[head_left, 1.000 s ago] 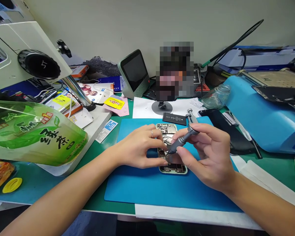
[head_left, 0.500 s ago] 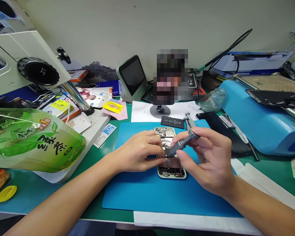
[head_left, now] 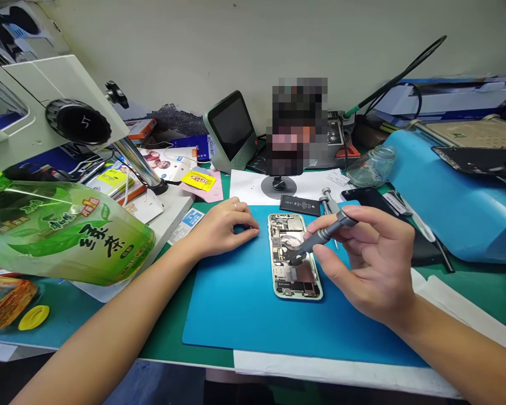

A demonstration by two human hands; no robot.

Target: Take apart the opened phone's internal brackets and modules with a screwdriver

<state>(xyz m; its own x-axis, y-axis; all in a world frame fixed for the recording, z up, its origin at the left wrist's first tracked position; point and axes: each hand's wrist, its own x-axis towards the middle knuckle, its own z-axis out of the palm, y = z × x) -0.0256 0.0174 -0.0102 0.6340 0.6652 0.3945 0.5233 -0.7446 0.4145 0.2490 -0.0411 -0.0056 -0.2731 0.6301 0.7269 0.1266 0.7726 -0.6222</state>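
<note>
An opened phone [head_left: 294,256] with its insides exposed lies on a blue work mat [head_left: 244,315]. My right hand [head_left: 362,261] holds a grey screwdriver [head_left: 320,239] whose tip rests on the phone's middle. My left hand [head_left: 219,228] sits on the mat's upper left corner, left of the phone, fingertips pinched together on the mat; whether something tiny is between them I cannot tell. A black battery [head_left: 300,205] and a second screwdriver [head_left: 328,201] lie just beyond the phone.
A microscope [head_left: 54,112] and a green tea pouch [head_left: 63,236] stand at the left. A small grey display [head_left: 231,132], a stand [head_left: 278,184] and a glass jar [head_left: 371,166] are behind. A blue machine [head_left: 455,202] fills the right.
My left hand has left the phone and moved left and back to the mat's corner. The right hand keeps the screwdriver on the phone. The camera has shifted slightly.
</note>
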